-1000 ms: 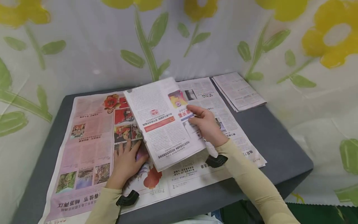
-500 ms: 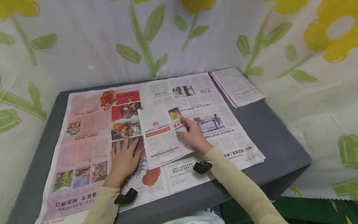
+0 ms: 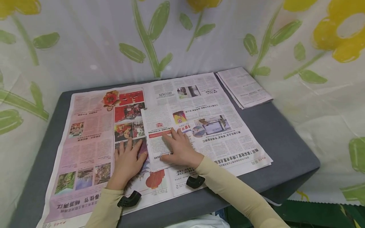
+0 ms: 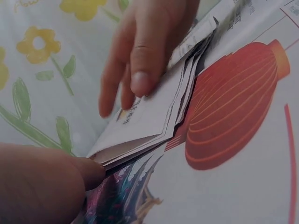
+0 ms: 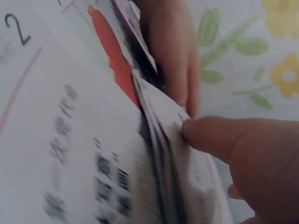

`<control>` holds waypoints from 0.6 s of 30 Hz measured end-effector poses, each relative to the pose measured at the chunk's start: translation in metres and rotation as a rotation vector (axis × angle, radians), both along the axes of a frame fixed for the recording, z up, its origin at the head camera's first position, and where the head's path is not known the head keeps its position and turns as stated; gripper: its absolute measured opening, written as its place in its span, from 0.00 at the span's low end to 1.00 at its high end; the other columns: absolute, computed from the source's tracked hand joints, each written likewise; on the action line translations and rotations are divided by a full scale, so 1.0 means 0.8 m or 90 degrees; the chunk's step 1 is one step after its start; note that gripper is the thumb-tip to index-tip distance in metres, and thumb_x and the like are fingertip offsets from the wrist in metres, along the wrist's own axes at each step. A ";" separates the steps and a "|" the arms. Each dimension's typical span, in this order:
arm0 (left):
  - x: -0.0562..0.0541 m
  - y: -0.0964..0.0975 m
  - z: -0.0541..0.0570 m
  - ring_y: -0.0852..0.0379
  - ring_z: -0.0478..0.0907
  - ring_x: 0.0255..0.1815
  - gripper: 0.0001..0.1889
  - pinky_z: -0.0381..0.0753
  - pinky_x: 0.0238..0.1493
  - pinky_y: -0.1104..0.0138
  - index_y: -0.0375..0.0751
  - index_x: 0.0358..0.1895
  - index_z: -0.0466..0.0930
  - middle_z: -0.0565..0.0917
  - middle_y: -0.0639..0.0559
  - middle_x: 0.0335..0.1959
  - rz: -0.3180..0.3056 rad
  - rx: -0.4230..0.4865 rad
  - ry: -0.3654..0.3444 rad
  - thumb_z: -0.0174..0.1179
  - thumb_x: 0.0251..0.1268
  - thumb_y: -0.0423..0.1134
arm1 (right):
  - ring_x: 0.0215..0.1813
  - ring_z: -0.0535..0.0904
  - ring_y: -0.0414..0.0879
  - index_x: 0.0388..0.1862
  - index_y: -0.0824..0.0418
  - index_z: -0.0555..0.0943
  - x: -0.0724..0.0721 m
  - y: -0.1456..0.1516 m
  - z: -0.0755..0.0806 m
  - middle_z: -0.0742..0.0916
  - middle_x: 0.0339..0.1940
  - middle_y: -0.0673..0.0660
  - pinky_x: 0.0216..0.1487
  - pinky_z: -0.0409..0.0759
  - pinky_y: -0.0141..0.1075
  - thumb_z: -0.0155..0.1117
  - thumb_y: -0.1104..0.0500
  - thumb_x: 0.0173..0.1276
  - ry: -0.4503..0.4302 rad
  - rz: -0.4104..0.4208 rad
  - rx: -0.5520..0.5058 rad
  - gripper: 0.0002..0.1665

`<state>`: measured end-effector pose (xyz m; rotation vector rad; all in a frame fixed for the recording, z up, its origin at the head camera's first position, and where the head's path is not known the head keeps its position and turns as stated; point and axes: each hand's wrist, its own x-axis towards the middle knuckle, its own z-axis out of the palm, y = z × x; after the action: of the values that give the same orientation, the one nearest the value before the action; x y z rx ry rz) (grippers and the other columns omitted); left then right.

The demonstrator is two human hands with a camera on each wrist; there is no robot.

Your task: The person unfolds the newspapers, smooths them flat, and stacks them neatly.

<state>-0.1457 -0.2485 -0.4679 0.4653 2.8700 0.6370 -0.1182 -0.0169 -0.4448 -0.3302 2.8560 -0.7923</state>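
A small folded newspaper [image 3: 154, 147] lies on a large spread newspaper [image 3: 88, 148], left of its middle. My right hand [image 3: 181, 148] rests on the folded one with its fingers spread. In the right wrist view, my right thumb [image 5: 212, 135] touches its upper sheet. Beside the folded paper's left edge, my left hand [image 3: 126, 166] lies on the spread sheet, fingers extended. The left wrist view shows my left thumb [image 4: 88, 172] at the corner of the folded layers [image 4: 154, 116], which stand slightly apart along the edge.
Another folded newspaper [image 3: 243, 87] lies at the back right of the grey-covered table [image 3: 285, 148]. A white curtain [image 3: 94, 41] with yellow flowers hangs behind and beside the table. The table's front edge runs below both forearms.
My right hand has lowered the folded newspaper, earlier held up and tilted, onto the spread sheet. It has let go and moved left onto its face. My left hand has stayed about in place.
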 end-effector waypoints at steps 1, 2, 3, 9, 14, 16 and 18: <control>0.000 0.000 0.000 0.20 0.37 0.81 0.34 0.39 0.73 0.25 0.39 0.79 0.61 0.48 0.26 0.82 0.000 -0.001 -0.004 0.53 0.76 0.50 | 0.84 0.45 0.72 0.82 0.53 0.61 0.001 -0.002 -0.002 0.56 0.84 0.70 0.81 0.47 0.67 0.71 0.39 0.64 -0.006 0.006 0.007 0.53; 0.000 0.000 0.000 0.20 0.37 0.81 0.34 0.38 0.73 0.25 0.39 0.79 0.61 0.48 0.26 0.82 0.000 -0.002 -0.006 0.53 0.76 0.50 | 0.84 0.44 0.71 0.83 0.52 0.60 0.002 -0.004 -0.003 0.55 0.84 0.70 0.81 0.46 0.67 0.71 0.38 0.64 -0.012 0.011 0.012 0.53; 0.000 0.000 0.001 0.20 0.36 0.81 0.34 0.38 0.74 0.25 0.39 0.79 0.61 0.48 0.26 0.82 0.002 -0.001 -0.009 0.53 0.76 0.50 | 0.85 0.43 0.71 0.83 0.51 0.60 0.003 -0.005 -0.004 0.55 0.84 0.70 0.81 0.45 0.67 0.70 0.37 0.64 -0.015 0.016 0.017 0.54; 0.002 0.000 0.001 0.20 0.35 0.81 0.34 0.38 0.73 0.25 0.39 0.79 0.61 0.47 0.26 0.82 -0.001 0.003 -0.009 0.53 0.76 0.50 | 0.85 0.40 0.69 0.83 0.51 0.59 0.006 -0.007 -0.010 0.52 0.85 0.69 0.81 0.43 0.66 0.68 0.37 0.66 -0.015 0.030 0.038 0.52; 0.000 0.001 -0.002 0.20 0.36 0.81 0.35 0.38 0.73 0.25 0.40 0.79 0.61 0.48 0.27 0.82 -0.003 0.007 -0.007 0.53 0.76 0.52 | 0.85 0.40 0.70 0.82 0.53 0.61 0.006 -0.005 -0.013 0.53 0.85 0.69 0.82 0.42 0.66 0.66 0.41 0.70 -0.014 0.024 0.026 0.47; 0.000 0.000 -0.003 0.20 0.36 0.81 0.35 0.38 0.73 0.25 0.40 0.79 0.61 0.48 0.27 0.82 -0.003 0.006 -0.006 0.54 0.75 0.52 | 0.85 0.42 0.69 0.82 0.54 0.62 0.006 -0.005 -0.014 0.55 0.85 0.69 0.82 0.42 0.66 0.65 0.44 0.71 -0.008 0.015 0.012 0.44; 0.000 -0.001 -0.003 0.20 0.36 0.81 0.35 0.39 0.73 0.25 0.41 0.79 0.61 0.48 0.27 0.82 -0.001 0.006 -0.006 0.54 0.75 0.52 | 0.85 0.44 0.69 0.82 0.54 0.63 0.006 -0.007 -0.015 0.58 0.84 0.68 0.81 0.43 0.66 0.63 0.48 0.72 0.002 0.005 -0.002 0.42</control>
<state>-0.1457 -0.2494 -0.4704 0.4640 2.8589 0.6517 -0.1135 -0.0225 -0.4566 -0.3439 2.8544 -0.7964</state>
